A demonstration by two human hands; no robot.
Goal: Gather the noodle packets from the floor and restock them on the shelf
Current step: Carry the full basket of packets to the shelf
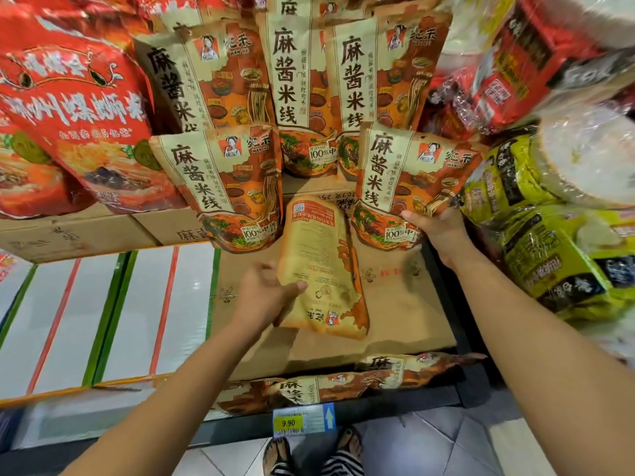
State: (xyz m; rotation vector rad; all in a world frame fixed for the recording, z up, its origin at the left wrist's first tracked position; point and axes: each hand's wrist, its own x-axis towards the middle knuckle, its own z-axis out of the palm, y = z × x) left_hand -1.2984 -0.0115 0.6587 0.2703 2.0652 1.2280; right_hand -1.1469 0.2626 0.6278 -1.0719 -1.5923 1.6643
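My left hand (264, 297) grips a tan noodle packet (321, 266) by its left edge; the packet lies back side up on a cardboard box (405, 304) on the shelf. My right hand (434, 226) holds the lower right corner of an upright tan and orange packet (409, 180). A matching upright packet (233, 187) stands to the left, and several more (299, 77) stand in a row behind. Two more packets (343, 383) lie flat along the shelf's front edge.
Big red bags (75, 115) fill the shelf's left side on cardboard boxes. White boxes with green and red stripes (113, 314) sit lower left. Yellow-green packs (549, 255) and red wrapped packs (508, 73) crowd the right. A 9.90 price tag (302, 422) hangs on the shelf edge above tiled floor.
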